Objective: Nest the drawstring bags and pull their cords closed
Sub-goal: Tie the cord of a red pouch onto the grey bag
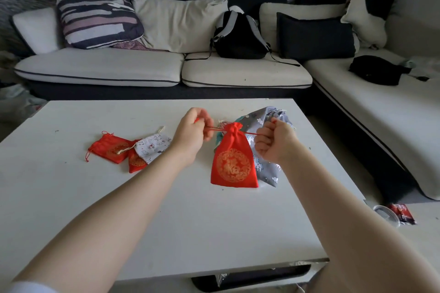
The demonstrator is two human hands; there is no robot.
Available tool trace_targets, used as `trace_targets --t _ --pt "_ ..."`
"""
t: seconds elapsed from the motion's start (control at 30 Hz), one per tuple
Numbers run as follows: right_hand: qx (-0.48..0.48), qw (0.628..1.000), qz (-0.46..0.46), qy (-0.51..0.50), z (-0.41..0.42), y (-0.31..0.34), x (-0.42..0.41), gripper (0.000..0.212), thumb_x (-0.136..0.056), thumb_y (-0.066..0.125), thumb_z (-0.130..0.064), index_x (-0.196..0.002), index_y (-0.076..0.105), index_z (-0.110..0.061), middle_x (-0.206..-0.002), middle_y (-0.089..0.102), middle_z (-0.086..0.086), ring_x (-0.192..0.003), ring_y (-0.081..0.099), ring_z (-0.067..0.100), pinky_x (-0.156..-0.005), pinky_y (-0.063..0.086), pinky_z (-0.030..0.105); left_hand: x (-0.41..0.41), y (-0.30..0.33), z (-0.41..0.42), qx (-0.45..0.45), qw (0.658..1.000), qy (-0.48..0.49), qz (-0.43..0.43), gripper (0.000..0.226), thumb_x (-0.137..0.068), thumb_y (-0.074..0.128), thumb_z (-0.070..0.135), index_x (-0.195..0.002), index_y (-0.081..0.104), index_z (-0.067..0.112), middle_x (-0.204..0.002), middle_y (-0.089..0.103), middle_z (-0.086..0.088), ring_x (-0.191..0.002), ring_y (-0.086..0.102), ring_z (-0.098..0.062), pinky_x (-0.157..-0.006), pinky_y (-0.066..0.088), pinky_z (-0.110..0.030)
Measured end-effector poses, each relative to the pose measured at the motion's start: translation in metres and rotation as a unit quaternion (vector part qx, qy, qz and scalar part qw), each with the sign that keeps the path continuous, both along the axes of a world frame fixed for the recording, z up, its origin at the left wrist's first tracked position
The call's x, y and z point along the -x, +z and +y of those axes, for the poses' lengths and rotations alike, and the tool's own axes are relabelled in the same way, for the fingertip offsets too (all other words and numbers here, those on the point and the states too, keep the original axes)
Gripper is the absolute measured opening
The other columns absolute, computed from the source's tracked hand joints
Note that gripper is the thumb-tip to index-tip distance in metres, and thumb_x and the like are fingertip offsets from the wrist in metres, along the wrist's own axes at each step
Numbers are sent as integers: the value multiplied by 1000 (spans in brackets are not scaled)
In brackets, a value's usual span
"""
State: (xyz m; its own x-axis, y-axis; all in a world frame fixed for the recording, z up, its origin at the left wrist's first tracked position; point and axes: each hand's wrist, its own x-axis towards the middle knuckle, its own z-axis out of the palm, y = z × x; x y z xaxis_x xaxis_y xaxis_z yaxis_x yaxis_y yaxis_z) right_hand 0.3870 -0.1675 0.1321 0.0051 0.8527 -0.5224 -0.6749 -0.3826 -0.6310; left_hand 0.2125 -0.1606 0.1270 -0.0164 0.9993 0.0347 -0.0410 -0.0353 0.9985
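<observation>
Currently left hand (194,132) and right hand (276,141), fingers curled, each pinch a red cord (250,134) of one cinched red bag (233,164); two smaller red bags (109,147) on tabletop (166,209).

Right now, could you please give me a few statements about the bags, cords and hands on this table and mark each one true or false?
1. Both hands, the left hand and the right hand, pinch the red cords of the large red bag. True.
2. The mouth of the large red bag is gaping wide open. False: it is gathered tight.
3. A grey unicorn-print bag lies behind the large red bag. True.
4. The white printed bag sits on the sofa. False: it lies on the white table, overlapping the small red bags.
5. A black backpack stands on the sofa. True.
</observation>
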Motion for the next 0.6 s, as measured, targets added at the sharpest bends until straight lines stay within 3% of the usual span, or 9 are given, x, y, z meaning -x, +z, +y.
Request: trace_targets --t 0.13,0.2,0.33,0.4,0.47,0.53,0.6 --pt "0 999 -52 3 3 -5 4 53 -97 29 -44 -51 25 -20 -39 20 -5 -31 16 12 -37 11 15 -2 6 3 99 987 -30 -124 26 -102 29 15 -84 48 15 -46 47 1 -35 37 -10 -36 24 -15" --pt "-1 998 -68 19 4 -4 3 47 -96 32 -39 -53 28 -18 -41 26 -3 -37 24 14 -43 19 21 2 5 7 115 985 -43 -120 28 -102 30 21 -83 49 14 -39 34 6 -37 32 -11 -37 24 -16" --pt "-24 987 -157 3 6 0 3 27 -88 29 -9 -62 33 -15 -43 40 0 -50 46 19 -55 32 26 7 2 6 107 990 -92 14 27 -99 36 16 -78 53 10 -36 29 10 -35 32 -7 -41 25 -17" --pt "-46 994 -90 -28 7 1 8 30 -91 26 -7 -63 32 -13 -46 37 3 -43 55 22 -62 43 33 6 2 5 94 986 -102 97 20 -94 45 11 -82 60 6 -43 33 6 -42 35 -9 -46 27 -19" --pt "-49 996 -23 -68 8 0 9 33 -96 26 -9 -64 32 -12 -40 28 1 -30 44 18 -50 48 30 8 2 4 72 970 -121 197 17 -89 55 13 -87 66 0 -55 41 -1 -50 36 -12 -51 30 -23" --pt "-24 998 -36 -50 8 -2 8 37 -99 29 -18 -62 34 -13 -37 23 -3 -28 25 11 -35 33 16 11 1 3 40 933 -164 319 20 -84 63 20 -86 71 2 -57 47 0 -53 38 -10 -53 29 -23" --pt "0 996 -85 -1 8 -6 8 41 -101 27 -24 -63 36 -14 -37 22 -5 -29 18 9 -34 20 11 12 -1 1 27 895 -199 398 19 -83 65 26 -87 73 10 -67 57 0 -59 43 -10 -56 31 -24"
